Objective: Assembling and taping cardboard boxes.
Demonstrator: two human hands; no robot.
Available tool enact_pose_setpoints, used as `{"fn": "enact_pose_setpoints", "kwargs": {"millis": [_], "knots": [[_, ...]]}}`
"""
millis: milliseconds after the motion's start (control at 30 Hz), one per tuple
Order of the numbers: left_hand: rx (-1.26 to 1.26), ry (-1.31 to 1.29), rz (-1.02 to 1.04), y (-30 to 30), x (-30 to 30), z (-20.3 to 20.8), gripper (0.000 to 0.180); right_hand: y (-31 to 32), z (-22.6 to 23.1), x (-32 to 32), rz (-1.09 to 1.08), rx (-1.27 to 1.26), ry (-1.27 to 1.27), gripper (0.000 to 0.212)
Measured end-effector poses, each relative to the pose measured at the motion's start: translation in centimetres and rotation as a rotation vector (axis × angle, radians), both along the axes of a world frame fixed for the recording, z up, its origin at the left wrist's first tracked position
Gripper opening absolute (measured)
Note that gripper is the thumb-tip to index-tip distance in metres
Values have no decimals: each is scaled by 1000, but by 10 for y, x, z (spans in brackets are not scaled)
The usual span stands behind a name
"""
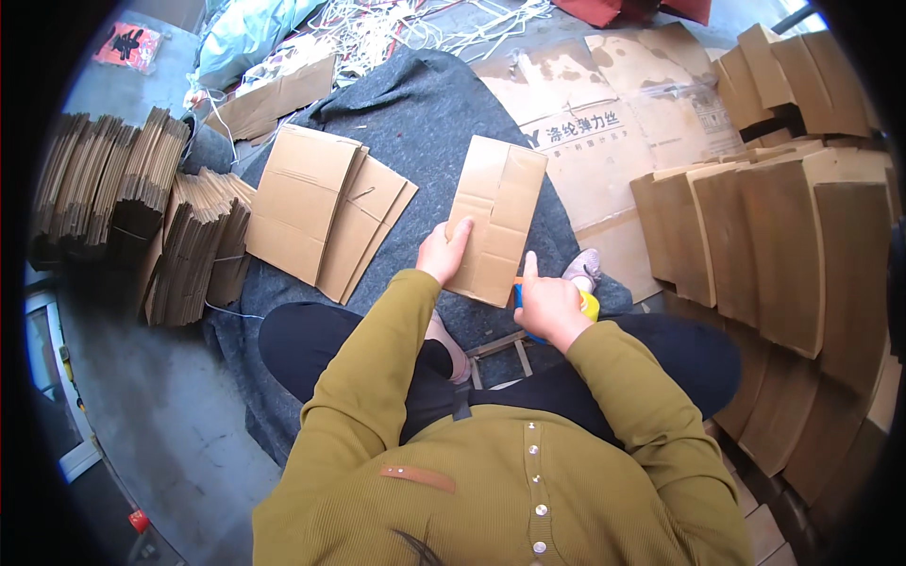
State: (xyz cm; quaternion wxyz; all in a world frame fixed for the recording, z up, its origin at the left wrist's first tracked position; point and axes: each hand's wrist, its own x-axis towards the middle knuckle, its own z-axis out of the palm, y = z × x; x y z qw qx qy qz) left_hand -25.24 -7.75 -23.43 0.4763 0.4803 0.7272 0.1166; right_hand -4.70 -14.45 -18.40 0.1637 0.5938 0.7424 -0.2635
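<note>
A small folded cardboard carton [498, 208] stands tilted in front of me, gripped at its left edge by my left hand [442, 253], thumb on the near face. Just right of the carton's lower corner is my right hand [555, 309], index finger stretched out and the others curled round what looks like a tape dispenser [590, 307]. Only yellow, blue and orange parts of it show past the hand. To the left, several flat cartons [300, 203] lie overlapping on a dark grey blanket [415, 104].
Bundles of flattened cartons [151, 170] are stacked on the left. Tall piles of cardboard boxes [774, 245] crowd my right side. A large printed cardboard sheet [613, 141] covers the floor ahead, and tangled white straps [406, 24] lie at the far side.
</note>
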Motion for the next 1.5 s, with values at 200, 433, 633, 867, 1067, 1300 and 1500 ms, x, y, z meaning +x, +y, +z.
{"fn": "enact_pose_setpoints", "kwargs": {"millis": [200, 433, 633, 867, 1067, 1300, 1500], "knots": [[155, -122, 187, -30, -9, -11, 68, 4, 9, 1, 57, 26, 126, 91], [341, -704, 670, -48, 23, 12, 65, 23, 49, 7, 77, 346, 75, 70], [383, -915, 973, -84, 79, 9, 53, 62, 74, 9, 248, 472, -109, 11], [96, -637, 944, -81, 133, -9, 59, 111, 46, 12, 513, 370, -312, 18], [32, -633, 829, -60, 126, -1, 84, 125, 80, 73, 116, 593, -48, 24], [-30, -1094, 1080, -59, 67, -1, 64, 107, 132, 115, -346, 430, 632, 37], [87, -870, 1160, -56, 26, 26, 68, 84, 126, 127, -660, 198, 920, 34]]}}
